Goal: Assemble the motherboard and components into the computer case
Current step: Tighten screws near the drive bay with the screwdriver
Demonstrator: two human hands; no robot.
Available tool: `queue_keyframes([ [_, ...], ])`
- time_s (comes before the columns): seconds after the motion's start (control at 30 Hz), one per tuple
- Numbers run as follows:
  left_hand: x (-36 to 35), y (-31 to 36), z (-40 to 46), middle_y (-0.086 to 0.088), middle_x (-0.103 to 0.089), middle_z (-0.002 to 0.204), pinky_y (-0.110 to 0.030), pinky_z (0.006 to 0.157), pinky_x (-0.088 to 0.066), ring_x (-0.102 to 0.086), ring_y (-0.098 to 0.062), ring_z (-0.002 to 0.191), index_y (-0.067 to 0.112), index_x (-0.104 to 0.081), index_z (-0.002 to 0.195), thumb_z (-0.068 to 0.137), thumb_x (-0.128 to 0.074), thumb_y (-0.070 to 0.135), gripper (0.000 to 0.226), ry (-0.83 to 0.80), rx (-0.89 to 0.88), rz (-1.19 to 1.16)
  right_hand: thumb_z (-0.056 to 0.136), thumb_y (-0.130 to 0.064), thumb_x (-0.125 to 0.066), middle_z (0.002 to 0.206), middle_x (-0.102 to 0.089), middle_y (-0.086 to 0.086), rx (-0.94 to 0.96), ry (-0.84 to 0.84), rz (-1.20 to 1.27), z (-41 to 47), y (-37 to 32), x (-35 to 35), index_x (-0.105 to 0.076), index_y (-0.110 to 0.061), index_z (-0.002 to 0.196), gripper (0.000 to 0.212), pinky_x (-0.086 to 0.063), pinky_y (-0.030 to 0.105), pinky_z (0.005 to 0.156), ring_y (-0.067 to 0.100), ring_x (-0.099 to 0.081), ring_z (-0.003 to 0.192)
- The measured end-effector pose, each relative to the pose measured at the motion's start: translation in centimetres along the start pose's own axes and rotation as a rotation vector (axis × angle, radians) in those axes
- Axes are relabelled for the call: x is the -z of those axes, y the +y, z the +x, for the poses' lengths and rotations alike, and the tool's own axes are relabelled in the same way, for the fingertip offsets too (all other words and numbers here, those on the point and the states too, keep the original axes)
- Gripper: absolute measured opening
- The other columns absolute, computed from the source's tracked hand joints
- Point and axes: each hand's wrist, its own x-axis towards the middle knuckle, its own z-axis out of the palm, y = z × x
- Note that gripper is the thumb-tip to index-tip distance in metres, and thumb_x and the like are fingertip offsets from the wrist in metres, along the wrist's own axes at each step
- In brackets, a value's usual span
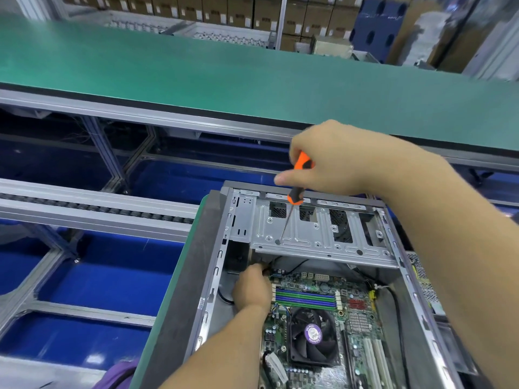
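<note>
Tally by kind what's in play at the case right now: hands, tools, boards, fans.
Hands: 2, left hand at the motherboard's far corner, right hand gripping the tool
Screwdrivers: 1, orange-handled screwdriver
Motherboards: 1, motherboard in the case
Fans: 1, cooler fan
Total: 5

no text can be read; the round purple sticker [313, 333] on the fan [313, 336] is blurred.

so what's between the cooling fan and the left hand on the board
In the head view, the memory slots, blue and green strips, lie between the fan and the left hand, on the motherboard.
</note>
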Motion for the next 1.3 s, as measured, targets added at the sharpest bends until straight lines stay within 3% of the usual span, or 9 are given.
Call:
queue_keyframes([
  [0.2,0.1,0.0,-0.1,-0.005,-0.071,0.097,-0.037,0.073,-0.056,-0.064,-0.028,0.084,0.022,-0.067,0.108,0.096,-0.046,0.014,0.025,-0.001,-0.007,-0.013,0.092,-0.052,-0.065,0.090,-0.058,-0.006,-0.009,0.044,0.129,0.0,0.5,-0.6,-0.056,-0.022,0.106,0.035,-0.038,0.030,0.059,0.011,-0.053,0.072],
  [0.3,-0.1,-0.1,-0.1,-0.003,-0.071,0.092,-0.036,0.071,-0.056,-0.064,-0.026,0.081,0.024,-0.067,0.109,0.097,-0.047,0.017,0.024,0.006,-0.009,-0.025,0.097,-0.039,-0.064,0.119,-0.055,-0.004,0.057,0.004,0.228,0.1,0.5,-0.9,-0.047,-0.024,0.139,0.048,-0.045,0.036,0.086,0.017,-0.055,0.096],
  [0.43,-0.1,-0.1,-0.1,-0.003,-0.072,0.093,-0.035,0.071,-0.056,-0.065,-0.026,0.081,0.024,-0.068,0.110,0.096,-0.048,0.018,0.025,0.009,-0.002,-0.042,0.092,-0.044,-0.070,0.083,-0.056,-0.012,0.054,0.165,0.253,0.3,0.4,-1.7,-0.060,-0.024,0.118,0.034,-0.042,0.032,0.071,0.006,-0.049,0.072],
  [0.57,-0.1,-0.1,-0.1,-0.002,-0.073,0.097,-0.036,0.074,-0.057,-0.066,-0.026,0.084,0.024,-0.068,0.109,0.095,-0.049,0.019,0.025,0.020,0.005,-0.047,0.098,-0.043,-0.061,0.122,-0.055,-0.004,0.055,0.044,0.202,0.2,0.5,-1.1,-0.050,-0.025,0.138,0.046,-0.046,0.036,0.092,0.018,-0.056,0.103],
  [0.7,-0.3,-0.2,0.1,-0.002,-0.072,0.089,-0.035,0.070,-0.057,-0.066,-0.026,0.078,0.023,-0.068,0.107,0.094,-0.049,0.019,0.023,0.015,0.008,-0.046,0.094,-0.049,-0.065,0.083,-0.052,-0.012,0.031,0.115,0.122,0.5,0.3,-1.1,-0.058,-0.024,0.121,0.037,-0.041,0.029,0.065,0.004,-0.047,0.072],
  [0.87,-0.5,-0.4,0.2,-0.002,-0.072,0.091,-0.034,0.070,-0.057,-0.066,-0.026,0.079,0.025,-0.068,0.110,0.096,-0.049,0.020,0.025,0.015,0.011,-0.053,0.095,-0.041,-0.066,0.133,-0.057,-0.004,0.083,0.037,0.253,0.1,0.7,-1.1,-0.045,-0.026,0.146,0.056,-0.044,0.030,0.100,0.016,-0.056,0.115],
  [1.0,-0.5,-0.4,0.3,-0.002,-0.072,0.093,-0.034,0.072,-0.057,-0.067,-0.025,0.081,0.024,-0.068,0.112,0.096,-0.050,0.020,0.024,0.009,0.011,-0.053,0.091,-0.054,-0.065,0.080,-0.055,-0.008,0.013,0.168,0.228,0.5,0.4,-1.9,-0.056,-0.029,0.116,0.037,-0.045,0.031,0.066,0.012,-0.054,0.071],
  [1.17,0.2,0.2,0.6,-0.003,-0.072,0.095,-0.033,0.073,-0.056,-0.066,-0.025,0.084,0.022,-0.068,0.111,0.095,-0.050,0.015,0.026,-0.026,0.043,-0.021,0.101,-0.025,-0.059,0.111,-0.062,-0.022,0.090,0.156,0.690,0.3,0.6,-3.7,-0.049,-0.035,0.139,0.041,-0.052,0.026,0.091,-0.006,-0.062,0.099],
  [1.3,2.1,1.9,0.2,-0.008,-0.069,0.101,-0.036,0.080,-0.056,-0.064,-0.027,0.089,0.016,-0.063,0.108,0.094,-0.050,0.012,0.019,-0.183,0.047,0.004,0.092,-0.026,-0.074,0.084,-0.066,0.008,0.012,0.555,0.899,0.1,0.2,-6.8,-0.065,-0.033,0.110,0.022,-0.057,0.035,0.076,0.026,-0.066,0.079],
])
